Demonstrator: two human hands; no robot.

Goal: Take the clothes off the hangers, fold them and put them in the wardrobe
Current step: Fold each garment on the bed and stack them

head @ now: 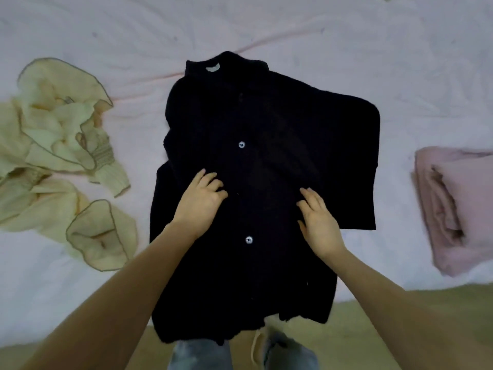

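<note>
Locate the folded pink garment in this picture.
In the head view, the folded pink garment lies at the right edge of the bed, right of the black shirt.

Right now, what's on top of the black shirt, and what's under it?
Both hands, left and right, rest on the black shirt. Under it lies the pink bedsheet; anything directly beneath is covered.

View: a single head-worn wide-angle camera.
Direction: aimed forward and steeply down onto the bed (346,49).
Nearness: close; both forearms are seen entering from the bottom edge.
Distortion: edges are curved by the wide lens.
Shared area: none, only one view is given.
</note>
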